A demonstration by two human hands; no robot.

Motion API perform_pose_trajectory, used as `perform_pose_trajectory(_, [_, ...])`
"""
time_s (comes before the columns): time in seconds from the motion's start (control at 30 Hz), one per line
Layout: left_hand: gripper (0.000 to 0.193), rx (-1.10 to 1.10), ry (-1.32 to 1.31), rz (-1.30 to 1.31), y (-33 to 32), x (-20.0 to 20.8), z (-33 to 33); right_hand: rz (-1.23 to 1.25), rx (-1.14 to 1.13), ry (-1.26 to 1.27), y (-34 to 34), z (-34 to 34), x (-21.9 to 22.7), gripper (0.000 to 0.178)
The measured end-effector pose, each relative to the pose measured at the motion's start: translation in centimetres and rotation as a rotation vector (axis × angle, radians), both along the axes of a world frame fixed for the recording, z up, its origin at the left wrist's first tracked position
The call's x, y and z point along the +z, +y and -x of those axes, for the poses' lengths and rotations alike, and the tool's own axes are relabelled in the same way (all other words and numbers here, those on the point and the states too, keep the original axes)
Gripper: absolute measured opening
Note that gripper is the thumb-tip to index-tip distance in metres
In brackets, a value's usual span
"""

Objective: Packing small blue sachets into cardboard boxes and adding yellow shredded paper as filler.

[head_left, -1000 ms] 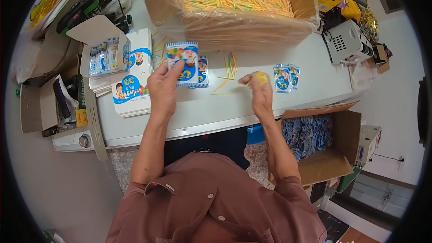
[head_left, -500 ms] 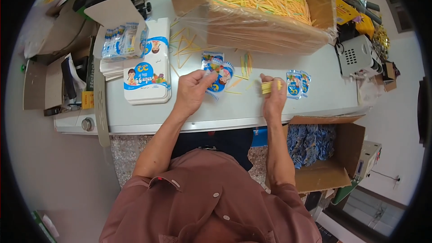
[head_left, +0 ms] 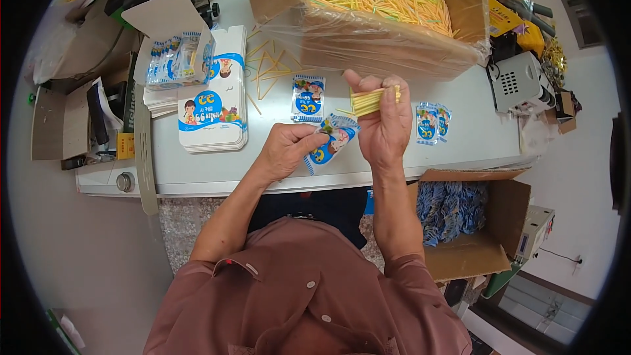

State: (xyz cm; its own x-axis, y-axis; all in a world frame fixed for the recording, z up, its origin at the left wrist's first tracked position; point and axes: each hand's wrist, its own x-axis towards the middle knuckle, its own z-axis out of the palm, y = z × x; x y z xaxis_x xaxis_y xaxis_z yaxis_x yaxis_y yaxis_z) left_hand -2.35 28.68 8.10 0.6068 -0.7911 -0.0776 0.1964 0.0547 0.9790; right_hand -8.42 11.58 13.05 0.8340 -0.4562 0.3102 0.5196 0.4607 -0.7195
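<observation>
Both hands are occupied: my left hand [head_left: 286, 151] pinches a blue-and-white packet [head_left: 336, 139] between thumb and fingers, and my right hand [head_left: 384, 125] grips a bundle of yellow sticks [head_left: 373, 101], thumb pressed over it. Half a second ago they were well apart, the right one off toward the pair of packets [head_left: 427, 123] on my right. Now it has come up and inward, so the sticks' left ends sit just beside the upper end of the held packet. I can't tell whether they touch, or whether that end is open. For the work in hand, I'd judge this brings packet and sticks into position to be handled together.

My left hand has also drawn its packet lower and tilted it, leaving the flat packet [head_left: 307, 98] behind it in plain view on the worktop [head_left: 269, 110]. That one lies between the printed card stack [head_left: 209, 137] and my right hand. Loose sticks [head_left: 268, 73] lie beside the stack, and the big plastic-lined box [head_left: 401, 51] of sticks stands beyond my hands.
</observation>
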Motion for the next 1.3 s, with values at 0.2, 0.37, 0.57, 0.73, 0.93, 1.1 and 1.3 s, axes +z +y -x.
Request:
perform_pose_trajectory(0.2, [0.023,-0.010,0.024,-0.012,-0.2,0.0,0.1,0.094,-0.003,0.057,0.8,0.7,-0.8,0.015])
perform_pose_trajectory(0.37, [0.021,0.037,0.009,0.021,-0.5,-0.4,0.3,0.077,0.059,0.123,0.8,1.5,-1.8,0.016])
perform_pose_trajectory(0.57, [0.023,0.215,0.156,0.083,-1.6,-1.2,1.7,0.076,0.125,0.327,1.4,1.6,-3.3,0.024])
perform_pose_trajectory(0.73, [0.034,0.308,0.270,0.268,-2.0,-2.5,2.6,-0.072,0.081,0.235,2.5,2.5,-3.1,0.030])
perform_pose_trajectory(0.93, [0.033,0.324,0.192,0.319,-1.7,-2.5,2.0,0.486,-0.120,0.542,0.6,5.0,-5.5,0.014])
perform_pose_trajectory(1.1, [0.040,0.627,-0.322,-0.107,-1.4,-2.1,0.7,0.484,-0.341,0.528,-1.6,5.3,-5.7,0.006])
perform_pose_trajectory(1.3, [0.046,0.497,-0.761,-0.816,-2.8,-1.4,-3.5,0.827,-0.521,0.767,-13.3,9.0,-3.5,0.013])
